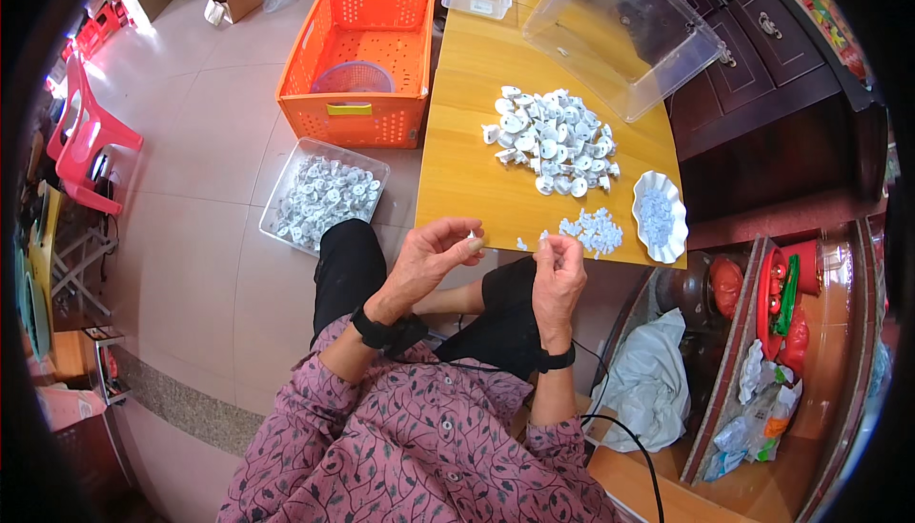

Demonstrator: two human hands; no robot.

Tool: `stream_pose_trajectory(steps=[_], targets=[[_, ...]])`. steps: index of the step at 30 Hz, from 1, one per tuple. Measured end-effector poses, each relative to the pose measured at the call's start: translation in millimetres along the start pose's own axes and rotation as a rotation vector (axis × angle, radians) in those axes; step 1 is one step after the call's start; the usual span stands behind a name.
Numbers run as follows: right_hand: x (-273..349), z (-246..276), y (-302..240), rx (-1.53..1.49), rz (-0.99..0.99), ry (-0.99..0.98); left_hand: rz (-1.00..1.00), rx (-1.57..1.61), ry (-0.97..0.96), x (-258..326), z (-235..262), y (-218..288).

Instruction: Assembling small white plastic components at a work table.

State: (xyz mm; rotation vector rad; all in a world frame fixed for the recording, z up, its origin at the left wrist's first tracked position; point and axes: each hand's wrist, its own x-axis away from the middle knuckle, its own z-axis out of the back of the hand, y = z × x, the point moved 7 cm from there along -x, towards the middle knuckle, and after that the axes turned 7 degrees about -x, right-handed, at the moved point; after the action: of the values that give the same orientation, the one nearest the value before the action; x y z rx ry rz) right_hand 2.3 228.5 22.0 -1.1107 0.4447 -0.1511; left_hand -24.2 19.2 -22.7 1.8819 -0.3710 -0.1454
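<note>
My left hand (pixel 431 258) is just off the near edge of the yellow wooden table (pixel 457 165), thumb and index finger pinched on a small white plastic piece (pixel 472 234). To its right my right hand (pixel 559 280) is raised at the same edge, fingertips closed on a tiny pale-blue plastic piece (pixel 543 235). Close beyond that hand lies a small heap of pale-blue plastic pieces (pixel 595 232). A larger pile of white round-capped plastic parts (pixel 558 140) covers the table's middle. At the right edge stands a white scalloped dish (pixel 676 248) holding more pale-blue pieces.
Left of my knee, a clear bin (pixel 274 223) of white parts sits on the floor. Behind it stands an orange crate (pixel 357 115) with a purple basket inside. A clear empty tub (pixel 620 46) leans at the table's far right, near a dark cabinet (pixel 772 75). A cable (pixel 637 432) trails by my right wrist.
</note>
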Motion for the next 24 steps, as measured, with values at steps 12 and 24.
stream_pose_trajectory(steps=[12,24], targets=[[15.7,-33.7,-33.8,-0.345,-0.166,-0.211,0.031,0.061,-0.032,7.7,-3.8,7.6],[25.6,-42.9,-27.6,-0.406,-0.229,-0.258,-0.003,-0.029,-0.061,9.7,-7.1,4.9]])
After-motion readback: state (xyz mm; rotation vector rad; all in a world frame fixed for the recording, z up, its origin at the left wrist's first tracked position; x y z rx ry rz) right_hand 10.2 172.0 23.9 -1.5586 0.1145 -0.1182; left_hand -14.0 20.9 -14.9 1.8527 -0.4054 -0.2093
